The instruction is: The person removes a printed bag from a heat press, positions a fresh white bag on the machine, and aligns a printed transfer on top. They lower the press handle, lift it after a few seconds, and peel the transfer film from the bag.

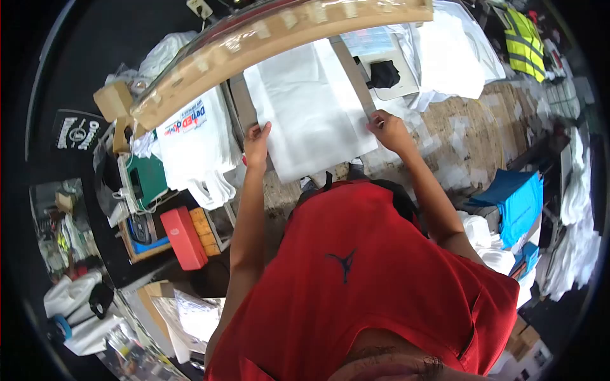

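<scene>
A white sheet-like bag [305,108] lies flat on a brown board [356,79] in front of me, its near end overhanging toward my body. At its left edge is my left hand [257,146], thumb and fingers apart around the edge of the board and bag. My right hand [389,130] is at the right edge, thumb and fingers pinched together; what they hold is too small to make out. To the left of the board rests a stack of printed white bags [200,140].
A long taped cardboard piece [279,32] arches over the far side. A black cloth [384,74] and white bags [448,54] lie at the far right. Left are a red box [183,238] and a green item [146,178]. Blue bags [518,203] sit at the right.
</scene>
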A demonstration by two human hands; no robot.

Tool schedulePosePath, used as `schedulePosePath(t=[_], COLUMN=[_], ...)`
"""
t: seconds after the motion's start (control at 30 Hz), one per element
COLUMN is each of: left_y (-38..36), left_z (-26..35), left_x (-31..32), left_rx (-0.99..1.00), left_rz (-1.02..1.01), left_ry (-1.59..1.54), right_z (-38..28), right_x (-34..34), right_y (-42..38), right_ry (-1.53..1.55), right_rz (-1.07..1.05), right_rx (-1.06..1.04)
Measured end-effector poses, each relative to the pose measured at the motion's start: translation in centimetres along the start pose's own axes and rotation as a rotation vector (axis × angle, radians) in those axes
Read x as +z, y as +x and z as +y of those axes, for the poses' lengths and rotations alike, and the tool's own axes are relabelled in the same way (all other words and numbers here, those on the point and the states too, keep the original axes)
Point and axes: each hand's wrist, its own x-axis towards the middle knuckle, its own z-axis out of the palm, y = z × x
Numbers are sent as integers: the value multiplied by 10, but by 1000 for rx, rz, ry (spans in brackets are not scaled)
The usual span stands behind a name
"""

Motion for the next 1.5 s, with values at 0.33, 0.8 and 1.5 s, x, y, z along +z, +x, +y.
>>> schedulePosePath(t=[0.33,0.8,1.5], left_y=[-100,-151,-121], left_z=[82,148,-177], left_x=[-22,69,-41], left_rx=[159,854,-43], left_rz=[-78,-378,-447], left_ry=[-330,561,494], right_z=[-73,-165,-42], right_x=[56,14,51], right_y=[16,47,109], right_ry=[-131,1037,-9], right_rz=[-298,-425,239], right_rx=[-220,213,108])
